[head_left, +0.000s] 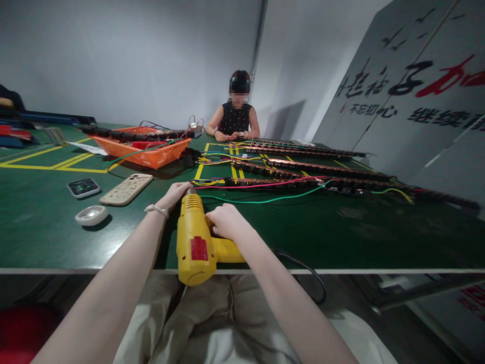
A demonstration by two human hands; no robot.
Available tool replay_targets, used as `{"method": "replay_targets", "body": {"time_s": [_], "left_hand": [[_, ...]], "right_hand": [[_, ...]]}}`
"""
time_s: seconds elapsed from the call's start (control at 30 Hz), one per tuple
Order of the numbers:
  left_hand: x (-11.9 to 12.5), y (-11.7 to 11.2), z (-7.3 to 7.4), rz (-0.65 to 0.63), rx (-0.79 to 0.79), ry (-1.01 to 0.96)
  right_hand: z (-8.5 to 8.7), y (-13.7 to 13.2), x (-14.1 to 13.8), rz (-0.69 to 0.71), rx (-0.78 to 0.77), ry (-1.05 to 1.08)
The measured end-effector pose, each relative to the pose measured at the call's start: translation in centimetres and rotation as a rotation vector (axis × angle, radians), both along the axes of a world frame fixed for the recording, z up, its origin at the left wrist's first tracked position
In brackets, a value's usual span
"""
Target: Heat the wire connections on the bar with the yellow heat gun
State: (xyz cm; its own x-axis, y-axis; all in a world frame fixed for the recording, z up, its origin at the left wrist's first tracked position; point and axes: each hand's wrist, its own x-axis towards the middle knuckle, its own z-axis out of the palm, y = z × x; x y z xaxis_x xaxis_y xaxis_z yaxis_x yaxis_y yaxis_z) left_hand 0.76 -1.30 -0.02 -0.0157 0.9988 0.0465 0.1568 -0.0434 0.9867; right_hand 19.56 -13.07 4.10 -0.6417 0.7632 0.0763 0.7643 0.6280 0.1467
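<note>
A green table (125,247) marked with yellow lines spreads across the view, and several long, dark, wrapped wire harnesses (288,173) lie over its far and right parts, with loose pink, green, yellow and blue wires among them. Another person (238,119) in a dark dotted sleeveless top sits at the far side, hands low at the harness ends. Left of the harnesses stands an orange basket (151,155), a dark wrapped length lying across its top. The yellow heat gun (193,232) is at the near edge in front of the wearer, its nozzle pointing away toward the wires and its rear end showing past the table edge. The right forearm slants up and inward from the lower right, crossing over the handle; the right hand (227,221) is curled with knuckles up around the gun where handle and body meet. The left arm reaches up from the lower left, nearly straight, and the left hand (177,194) is bent inward, fingers drawn together beside the nozzle; its fingertips are partly hidden, so I cannot tell whether they grip a wire. Beyond the left forearm lie a beige phone-shaped item (127,189), a white dish (91,216) and a small square device (83,187).
</note>
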Motion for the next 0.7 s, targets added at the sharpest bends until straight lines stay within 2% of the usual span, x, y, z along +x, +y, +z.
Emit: {"method": "replay_targets", "body": {"time_s": [0.2,0.4,0.6,0.7], "left_hand": [[-0.1,0.0,0.1,-0.005,-0.059,-0.073],[-0.1,-0.2,0.2,-0.048,-0.032,-0.05],[0.2,-0.1,0.0,-0.093,0.023,-0.15],[0.1,0.1,-0.1,-0.095,0.029,-0.13]], "right_hand": [[0.0,-0.1,0.1,0.019,0.006,0.032],[0.0,0.0,1.2,0.019,-0.002,0.04],[0.2,0.3,4.4,-0.115,-0.04,-0.006],[0.0,0.4,6.5,-0.172,-0.029,-0.014]]}}
